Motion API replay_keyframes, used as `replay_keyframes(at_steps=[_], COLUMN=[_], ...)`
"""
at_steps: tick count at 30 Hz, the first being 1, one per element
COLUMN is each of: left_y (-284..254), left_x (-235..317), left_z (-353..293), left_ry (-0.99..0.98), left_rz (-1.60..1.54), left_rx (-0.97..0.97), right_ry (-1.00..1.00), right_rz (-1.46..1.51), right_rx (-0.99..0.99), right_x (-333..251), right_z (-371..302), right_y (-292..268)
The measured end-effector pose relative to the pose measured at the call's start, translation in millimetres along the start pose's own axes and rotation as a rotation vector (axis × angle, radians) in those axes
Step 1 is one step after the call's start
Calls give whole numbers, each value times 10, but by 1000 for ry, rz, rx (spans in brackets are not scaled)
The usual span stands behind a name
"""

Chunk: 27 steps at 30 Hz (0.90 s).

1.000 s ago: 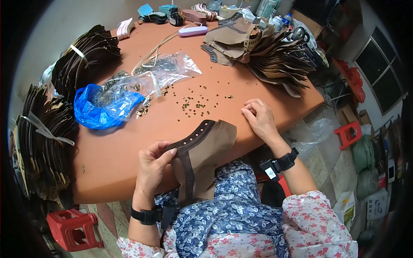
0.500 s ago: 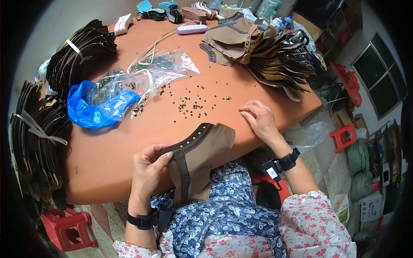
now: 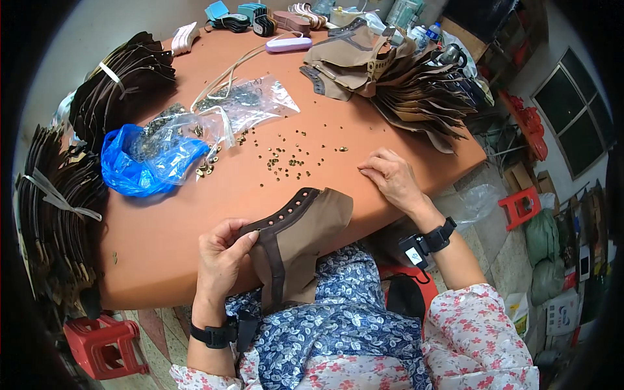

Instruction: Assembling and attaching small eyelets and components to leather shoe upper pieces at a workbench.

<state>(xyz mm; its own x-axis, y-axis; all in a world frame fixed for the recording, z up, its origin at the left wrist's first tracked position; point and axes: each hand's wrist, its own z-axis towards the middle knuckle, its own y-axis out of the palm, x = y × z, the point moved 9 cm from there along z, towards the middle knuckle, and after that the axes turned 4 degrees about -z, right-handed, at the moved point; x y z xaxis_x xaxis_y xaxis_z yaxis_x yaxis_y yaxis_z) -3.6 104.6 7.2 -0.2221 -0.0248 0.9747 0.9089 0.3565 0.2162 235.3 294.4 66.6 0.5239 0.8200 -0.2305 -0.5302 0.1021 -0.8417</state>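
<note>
Between the thumb and fingers of my left hand [image 3: 221, 257], a brown shoe upper [image 3: 305, 237] is gripped at one end of its dark eyelet strip. A row of round holes runs along that strip, and the lower part of the upper hangs over the table's front edge. Thumb and forefinger of my right hand [image 3: 394, 181] are pinched together just above the tabletop, to the right of the upper. What they hold, if anything, is too small to make out. Beyond the upper lie small scattered brass-coloured eyelets [image 3: 296, 161].
A blue plastic bag [image 3: 123, 172] and a clear bag [image 3: 276, 97] of metal bits lie left of the eyelets. Bundled dark pieces [image 3: 58, 201] stand along the left edge. Stacked brown uppers [image 3: 416, 97] sit far right, a purple case [image 3: 289, 44] at the back.
My right hand has shifted very slightly left, its fingers still pinched. The upper in my left hand has barely moved.
</note>
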Motion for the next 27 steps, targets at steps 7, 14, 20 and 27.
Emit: replay_keyframes(at_steps=[7,14,20,27], left_y=[-4,27,9,6], left_x=[-3,41,13,3], left_z=[1,-17,-10,-2], left_ry=[17,24,18,35], left_rz=[-9,-3,9,-1], left_rx=[9,5,6,7], right_ry=[-60,9,104,157], right_rz=[-68,7,170,206], right_rx=[38,68,41,71], right_x=[-50,-16,70,85], right_z=[-36,-62,-99,-142], right_y=[23,29,38,30])
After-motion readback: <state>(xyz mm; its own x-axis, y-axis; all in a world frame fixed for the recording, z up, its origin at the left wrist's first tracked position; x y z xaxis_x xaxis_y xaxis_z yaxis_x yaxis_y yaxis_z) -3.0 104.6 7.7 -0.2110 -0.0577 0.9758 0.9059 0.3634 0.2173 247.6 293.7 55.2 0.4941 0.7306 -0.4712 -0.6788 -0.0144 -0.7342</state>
